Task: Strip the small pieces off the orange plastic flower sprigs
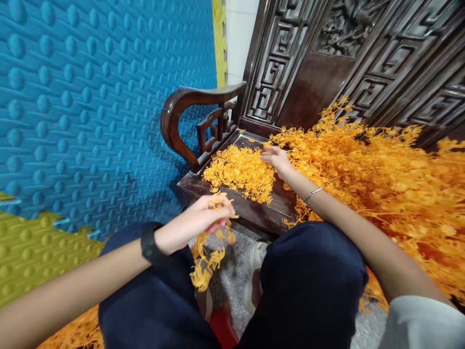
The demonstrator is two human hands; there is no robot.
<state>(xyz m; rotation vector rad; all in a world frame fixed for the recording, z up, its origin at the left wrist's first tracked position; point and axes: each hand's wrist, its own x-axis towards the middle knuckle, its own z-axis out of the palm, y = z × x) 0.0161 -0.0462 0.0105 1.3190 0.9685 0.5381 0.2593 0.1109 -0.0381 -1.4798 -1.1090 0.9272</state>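
Note:
My left hand [209, 213], with a black band at the wrist, is closed around a dangling strand of orange plastic flower-like pieces [203, 271]. The strand hangs below the fingers, above the floor between my knees. My right hand [276, 160], wearing a thin silver bracelet, reaches over the dark wooden seat [283, 198]. Its fingers are stretched out at the right edge of a small pile of loose orange pieces [241, 172]; nothing shows in them. Close beside that wrist, a much larger heap of tangled orange pieces [363, 179] covers the seat's right side.
A curved wooden armrest [203, 94] borders the seat on the left, and a carved wooden backrest [305, 92] rises behind. Blue foam mat [90, 97] covers the left side. A red object [223, 327] is near my feet, and more orange pieces [78, 332] lie at lower left.

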